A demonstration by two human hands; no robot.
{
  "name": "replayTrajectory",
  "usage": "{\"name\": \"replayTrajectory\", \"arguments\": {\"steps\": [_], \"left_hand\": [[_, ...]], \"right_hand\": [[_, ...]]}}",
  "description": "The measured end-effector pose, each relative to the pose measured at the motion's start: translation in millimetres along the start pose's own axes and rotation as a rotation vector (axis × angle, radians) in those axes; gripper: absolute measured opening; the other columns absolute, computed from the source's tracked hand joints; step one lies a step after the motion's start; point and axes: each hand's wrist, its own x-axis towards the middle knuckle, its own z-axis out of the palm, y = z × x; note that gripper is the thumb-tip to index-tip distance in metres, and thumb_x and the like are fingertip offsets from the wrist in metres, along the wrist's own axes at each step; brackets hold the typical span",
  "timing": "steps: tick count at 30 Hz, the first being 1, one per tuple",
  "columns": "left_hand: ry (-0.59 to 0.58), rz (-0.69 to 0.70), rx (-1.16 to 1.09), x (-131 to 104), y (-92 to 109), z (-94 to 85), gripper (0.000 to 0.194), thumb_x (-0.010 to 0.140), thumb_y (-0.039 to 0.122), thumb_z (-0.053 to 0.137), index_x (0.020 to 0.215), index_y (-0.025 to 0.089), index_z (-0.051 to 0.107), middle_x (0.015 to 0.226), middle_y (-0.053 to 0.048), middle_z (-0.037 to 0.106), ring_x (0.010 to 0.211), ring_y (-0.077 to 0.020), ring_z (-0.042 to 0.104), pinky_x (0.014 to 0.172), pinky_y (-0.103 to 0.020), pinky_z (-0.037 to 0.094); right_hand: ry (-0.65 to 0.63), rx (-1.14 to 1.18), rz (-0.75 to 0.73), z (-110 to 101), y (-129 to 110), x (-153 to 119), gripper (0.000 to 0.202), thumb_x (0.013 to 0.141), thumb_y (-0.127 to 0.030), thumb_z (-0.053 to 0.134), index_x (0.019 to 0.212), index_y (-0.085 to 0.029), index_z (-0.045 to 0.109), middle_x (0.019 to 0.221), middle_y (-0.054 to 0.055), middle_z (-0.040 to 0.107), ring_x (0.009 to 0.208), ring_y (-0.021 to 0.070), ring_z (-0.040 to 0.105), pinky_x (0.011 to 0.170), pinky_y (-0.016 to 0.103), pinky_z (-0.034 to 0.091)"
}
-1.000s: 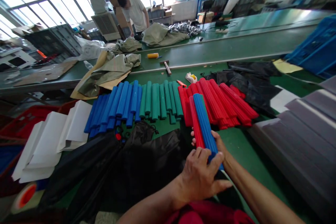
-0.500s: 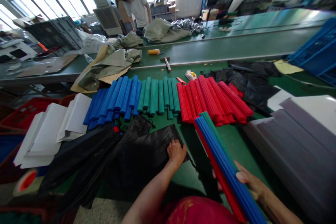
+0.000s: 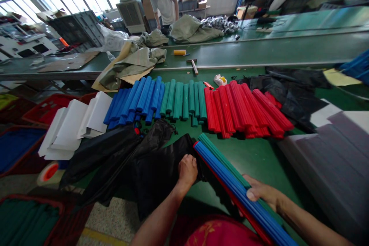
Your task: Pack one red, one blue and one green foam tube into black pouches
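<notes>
Bundle [image 3: 230, 178] in One Hand, Black Bag [image 3: 161, 165] in the Other

Seen from the head camera, the right hand [image 3: 261, 192] has its fingers clamped around a bundle of long, ribbed rods, blue in the middle, green along one side and red along the other. The bundle slants over the near edge of a smooth green counter [image 3: 253, 153], its upper end just beside the bag's edge; whether the two touch cannot be told. The left hand [image 3: 188, 170] is curled into a loose fist, fingers closed on the soft, wrinkled cloth of the bag, which sags over the counter's edge.

Beyond the hands, straight fluted cylinders lie side by side in three color groups: blue rods [image 3: 138, 98] stacked at left, green rods [image 3: 184, 98] in the middle, red rods [image 3: 239, 107] fanned out at right. White cartons [image 3: 67, 128], crisp and angular, lean near the blue group, above a thick round tape roll [image 3: 50, 172]. Flat-faced gray slabs [image 3: 325, 157] fill the right side, below crumpled black cloth [image 3: 288, 84].

Behind the rods sit a white tape dispenser [image 3: 220, 80], a hammer [image 3: 194, 67] and a smooth yellow cylinder [image 3: 180, 52]. Coarse, creased sacking [image 3: 132, 67] is heaped at left. In the background, a person [image 3: 165, 2] in a pale shirt bends beside a shiny silver pile [image 3: 221, 24].
</notes>
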Motion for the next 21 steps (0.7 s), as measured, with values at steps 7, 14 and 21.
{"name": "replayTrajectory", "arguments": {"steps": [7, 14, 21], "left_hand": [[0.337, 0.387, 0.31, -14.5, 4.6, -61.4, 0.015, 0.089, 0.014, 0.04, 0.081, 0.017, 0.053, 0.085, -0.007, 0.057, 0.081, -0.0208, 0.052, 0.073, -0.035, 0.042], [0.621, 0.813, 0.463, 19.0, 75.4, -149.2, 0.015, 0.089, 0.013, 0.037, 0.082, 0.017, 0.05, 0.083, -0.006, 0.053, 0.074, -0.0204, 0.049, 0.065, -0.035, 0.038], [0.571, 0.92, 0.436, 64.1, 109.1, -180.0, 0.023, 0.091, 0.014, 0.03, 0.086, 0.017, 0.052, 0.083, -0.007, 0.055, 0.075, -0.0203, 0.053, 0.067, -0.034, 0.039]], "right_hand": [[0.113, -0.106, 0.101, 7.2, -8.4, 0.5, 0.063, 0.056, -0.026, 0.074, 0.115, -0.016, 0.055, 0.085, 0.01, 0.07, 0.068, 0.0289, 0.069, 0.058, 0.039, 0.056], [0.116, -0.069, -0.026, 23.8, -22.0, -23.5, 0.067, 0.057, -0.033, 0.078, 0.118, -0.016, 0.059, 0.079, 0.009, 0.07, 0.073, 0.0292, 0.069, 0.066, 0.04, 0.056], [0.058, 0.002, -0.313, 47.3, -30.3, -48.6, 0.078, 0.051, -0.058, 0.08, 0.115, -0.018, 0.061, 0.095, 0.014, 0.069, 0.076, 0.0315, 0.068, 0.066, 0.04, 0.055]]}}
